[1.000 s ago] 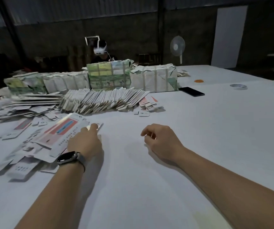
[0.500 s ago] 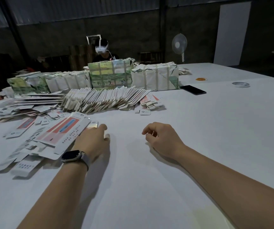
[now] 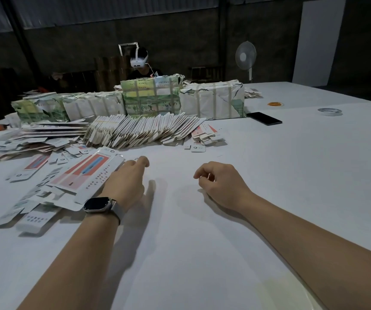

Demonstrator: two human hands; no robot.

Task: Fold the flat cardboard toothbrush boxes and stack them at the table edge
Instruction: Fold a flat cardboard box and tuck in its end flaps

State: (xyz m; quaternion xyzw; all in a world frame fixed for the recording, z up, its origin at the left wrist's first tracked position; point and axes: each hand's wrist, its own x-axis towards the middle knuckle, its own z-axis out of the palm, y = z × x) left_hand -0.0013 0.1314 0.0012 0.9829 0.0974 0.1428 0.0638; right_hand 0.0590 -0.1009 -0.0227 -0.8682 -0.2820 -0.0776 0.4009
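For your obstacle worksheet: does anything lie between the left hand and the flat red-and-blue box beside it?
Nothing visible does. The left hand lies right beside the flat box on the table.

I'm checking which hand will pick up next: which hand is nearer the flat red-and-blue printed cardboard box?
Left. The left hand rests against the flat red-and-blue printed cardboard box; the right hand sits apart, on bare table to its right.

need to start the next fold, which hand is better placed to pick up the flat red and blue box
Left. The left hand lies right beside the flat red and blue box, fingers at its near edge. The right hand rests loosely curled on bare table, farther off.
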